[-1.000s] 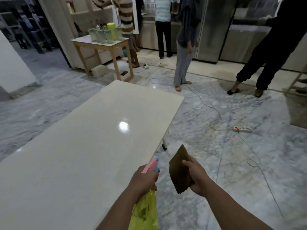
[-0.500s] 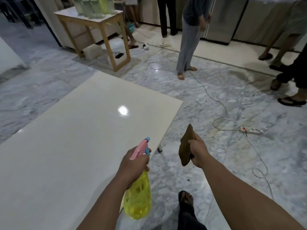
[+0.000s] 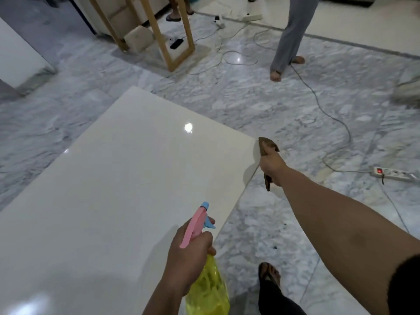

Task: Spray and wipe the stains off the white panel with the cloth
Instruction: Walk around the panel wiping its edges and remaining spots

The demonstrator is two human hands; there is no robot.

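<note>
Right, left hand (image 3: 188, 258) wrapped round neck of translucent yellow spray bottle w/ pink trigger (image 3: 205, 289), light-looking; right hand (image 3: 271, 165) pinches limp brown cloth (image 3: 267, 146) by glossy white panel (image 3: 118, 189), prob slippery.

The scene is lit dimly and coolly from overhead. A small bright glare spot is thrown onto the glossy white panel (image 3: 127, 178), and another onto the marble floor (image 3: 238, 103) beyond. A soft shadow is cast on the panel near the left hand (image 3: 188, 253). Straight lines are bowed by wide-angle distortion, and the right edge seems smeared, perhaps by motion.
</note>
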